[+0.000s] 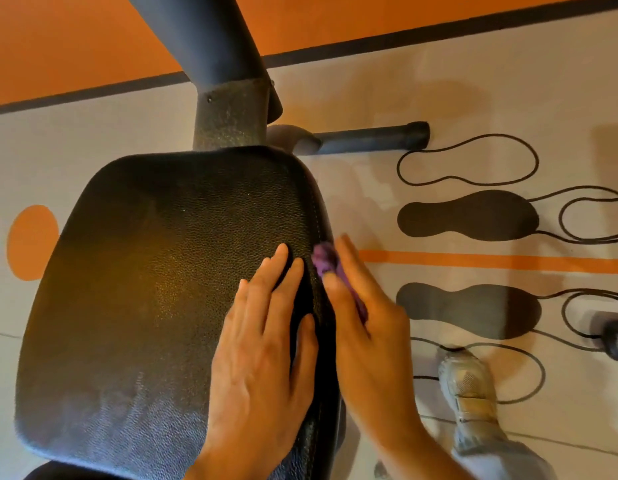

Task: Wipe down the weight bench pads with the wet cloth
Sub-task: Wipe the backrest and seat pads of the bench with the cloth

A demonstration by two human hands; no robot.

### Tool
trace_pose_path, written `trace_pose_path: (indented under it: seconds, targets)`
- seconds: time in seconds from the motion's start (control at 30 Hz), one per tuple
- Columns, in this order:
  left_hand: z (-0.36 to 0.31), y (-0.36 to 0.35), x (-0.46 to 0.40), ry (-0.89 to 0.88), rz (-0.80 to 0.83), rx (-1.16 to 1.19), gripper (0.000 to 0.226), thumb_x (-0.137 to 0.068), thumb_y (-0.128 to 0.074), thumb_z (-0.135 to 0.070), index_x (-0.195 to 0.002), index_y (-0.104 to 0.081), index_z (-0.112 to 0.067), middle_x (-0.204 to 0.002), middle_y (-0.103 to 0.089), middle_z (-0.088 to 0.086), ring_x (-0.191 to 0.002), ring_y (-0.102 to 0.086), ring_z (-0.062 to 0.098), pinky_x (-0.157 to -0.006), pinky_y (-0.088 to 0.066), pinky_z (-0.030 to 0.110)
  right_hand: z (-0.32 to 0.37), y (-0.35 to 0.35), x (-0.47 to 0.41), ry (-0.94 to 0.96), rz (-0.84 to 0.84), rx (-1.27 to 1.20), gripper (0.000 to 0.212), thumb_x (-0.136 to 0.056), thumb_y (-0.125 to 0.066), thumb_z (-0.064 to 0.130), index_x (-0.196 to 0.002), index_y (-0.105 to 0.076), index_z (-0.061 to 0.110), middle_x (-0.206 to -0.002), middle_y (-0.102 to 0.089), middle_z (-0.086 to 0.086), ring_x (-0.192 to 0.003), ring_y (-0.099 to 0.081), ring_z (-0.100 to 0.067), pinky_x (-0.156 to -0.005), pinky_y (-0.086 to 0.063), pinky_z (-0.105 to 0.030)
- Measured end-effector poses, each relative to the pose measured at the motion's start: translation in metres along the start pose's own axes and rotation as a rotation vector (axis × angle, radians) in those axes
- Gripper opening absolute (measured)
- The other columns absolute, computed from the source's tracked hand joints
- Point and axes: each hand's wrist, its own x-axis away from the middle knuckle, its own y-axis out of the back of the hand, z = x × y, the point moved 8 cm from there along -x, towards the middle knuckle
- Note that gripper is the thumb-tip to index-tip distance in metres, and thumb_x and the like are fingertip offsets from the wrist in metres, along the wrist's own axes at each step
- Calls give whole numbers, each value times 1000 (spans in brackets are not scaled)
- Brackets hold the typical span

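The left hand [262, 344] is lying flat, fingers released, bracing the pad [155, 271]. The right hand [366, 317] is pressing the purple cloth [324, 258] against the pad's side edge with straight fingers. Barely pinned there, the cloth is likely to slip to the floor [439, 109].

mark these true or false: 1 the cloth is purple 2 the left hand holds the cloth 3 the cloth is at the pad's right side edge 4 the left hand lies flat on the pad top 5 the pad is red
1. True: the cloth is purple.
2. False: the right hand presses the cloth; the left hand holds nothing.
3. True: the cloth sits against the right side edge of the bench pad.
4. True: its fingers are straight and spread on the pad top.
5. False: the pad is black, textured like leather.
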Motion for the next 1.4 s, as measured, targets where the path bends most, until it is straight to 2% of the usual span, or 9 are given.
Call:
trace_pose_path:
  seconds: [0.07, 0.17, 0.33, 0.53, 0.73, 0.93, 1.13, 1.3, 1.4]
  targets:
    - [3, 8, -15, 31, -42, 35, 47, -100, -40, -32, -146, -44, -23, -154, -36, -11, -142, -36, 8, -115, -36, 46, 5, -11, -54, 5, 25, 72, 27, -97, -47, 16, -118, -57, 29, -110, -68, 11, -107, -61, 1, -96, -47, -18]
    - [12, 11, -51, 77, -77, 80, 51, -103, -38, -33, -153, -33, -28, -161, -22, -14, -150, -19, 4, -119, -30, 48, 1, -16, -82, 7, 49, 77, 31, -99, -45, 22, -127, -58, 19, -112, -69, 4, -107, -62, -7, -98, -50, -33]
    - [29, 8, -85, 114, -52, 61, 52, -105, -31, -41, -156, -21, -31, -165, -12, -15, -152, -10, 7, -122, -25, 48, 0, 7, 5, -83, -27, -1, 39, -87, -49, 28, -125, -50, 39, -114, -61, 33, -109, -53, 17, -98, -42, -10]
    - [33, 6, -86, 96, -30, 31, 51, -104, -28, -45, -154, -17, -41, -163, -8, -24, -152, -10, 3, -120, -30, 49, 8, -37, -131, 26, 78, 223, 28, -99, -44, 28, -121, -61, 23, -111, -69, 4, -104, -62, -5, -95, -51, -28]
    - [33, 4, -87, 123, -17, 17, 49, -97, -17, -58, -143, 2, -64, -157, 6, -38, -152, -6, 5, -118, -31, 51, 0, -1, -28, -98, -24, 111, 33, -90, -49, 40, -121, -48, 50, -110, -60, 37, -104, -55, 19, -87, -41, 0]
    - [32, 1, -87, 112, 4, 5, 52, -101, -19, -52, -150, -3, -49, -159, 6, -34, -153, -7, 10, -118, -30, 54, 14, -44, -134, 31, 53, 359, 31, -99, -43, 32, -118, -63, 18, -101, -72, 4, -93, -66, -5, -87, -54, -22]
    - [32, 3, -86, 115, -8, 36, 50, -103, -21, -49, -147, 1, -56, -162, 1, -27, -153, -8, 11, -118, -31, 54, 12, -13, -65, -46, 77, 239, 36, -95, -42, 36, -130, -51, 33, -120, -63, 17, -109, -57, 7, -90, -43, -4]
    - [31, 4, -87, 115, -19, 35, 50, -104, -23, -46, -144, 4, -60, -158, 6, -33, -153, -1, 6, -121, -24, 52, 27, -61, -136, 111, 123, 609, 36, -98, -42, 30, -129, -56, 16, -123, -64, 0, -113, -60, -12, -102, -46, -27]
    - [30, 4, -87, 127, -14, 57, 51, -105, -28, -40, -154, -13, -39, -164, -7, -16, -153, -6, 8, -121, -25, 52, 32, -57, -129, 171, 162, 602, 34, -99, -42, 27, -127, -56, 17, -124, -63, 2, -114, -58, -9, -103, -45, -25]
